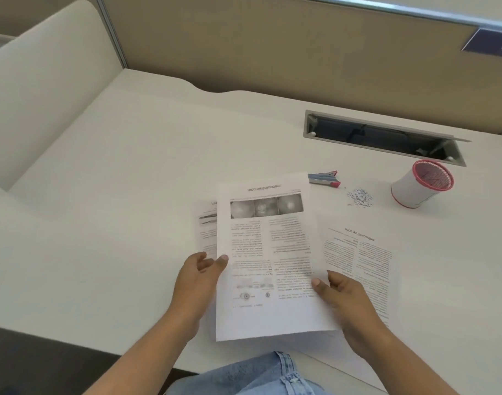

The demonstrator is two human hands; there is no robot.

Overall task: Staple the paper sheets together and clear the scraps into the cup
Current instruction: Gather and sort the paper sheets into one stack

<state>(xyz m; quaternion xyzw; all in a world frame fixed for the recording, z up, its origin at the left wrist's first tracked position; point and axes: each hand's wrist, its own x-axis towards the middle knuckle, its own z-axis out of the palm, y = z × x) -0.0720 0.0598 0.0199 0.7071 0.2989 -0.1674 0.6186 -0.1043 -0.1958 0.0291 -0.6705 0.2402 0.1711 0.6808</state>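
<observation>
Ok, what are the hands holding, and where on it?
One printed sheet: the left hand pinches its left edge, the right hand its right edge.

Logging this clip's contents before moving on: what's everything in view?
desk: one, white
held printed sheet: one, white, centre
left printed sheet: one, white, partly behind it
right printed sheet: one, white, lying flat
stapler: one, blue-grey and red, beyond sheets
cup: one, white, red rim, far right
paper scraps: one pile, pale, left of cup
cable hatch: one, grey, open, rear
partition: one, beige, behind desk
sign: one, dark blue, top right
jeans: one pair, blue, bottom edge
left hand: pinches held sheet's left edge
right hand: pinches its right edge
</observation>
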